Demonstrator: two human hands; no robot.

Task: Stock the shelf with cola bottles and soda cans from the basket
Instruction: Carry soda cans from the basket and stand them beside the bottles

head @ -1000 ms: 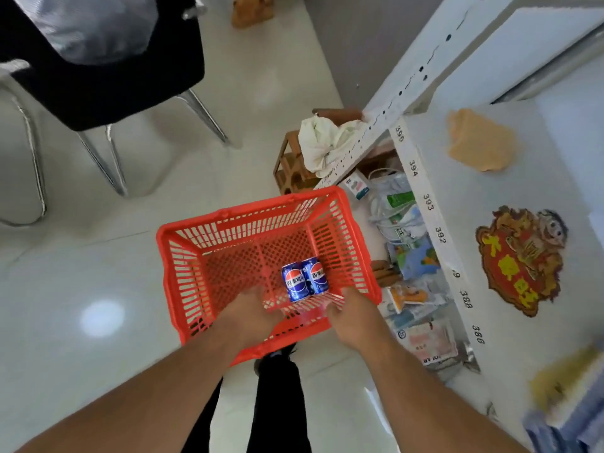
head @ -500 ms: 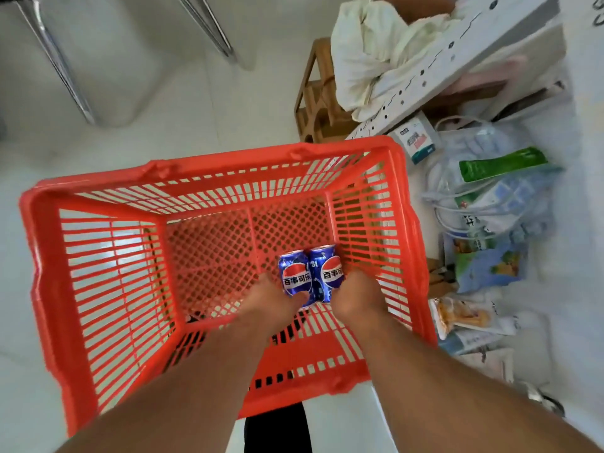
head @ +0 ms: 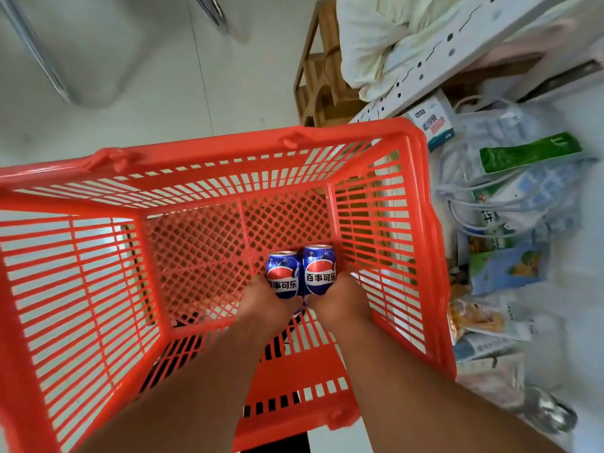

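Observation:
A red plastic basket [head: 202, 152] fills most of the view, standing on the pale floor. At its bottom, near the right wall, two blue cola cans stand side by side. My left hand [head: 266, 304] grips the left can [head: 283, 273] from below. My right hand [head: 340, 300] grips the right can [head: 320, 269] the same way. Both forearms reach down into the basket. The fingers are hidden behind the cans.
Right of the basket, a low shelf level holds snack packets [head: 510, 266] and plastic bags [head: 490, 204]. A white perforated shelf post [head: 434, 63] runs diagonally at top right, with a pale cloth [head: 379, 40] over a wooden rack [head: 322, 80]. Chair legs [head: 36, 50] stand at top left.
The view has dropped closer into the basket. Both hands went from hovering at the near rim to reaching down and closing around the two cans.

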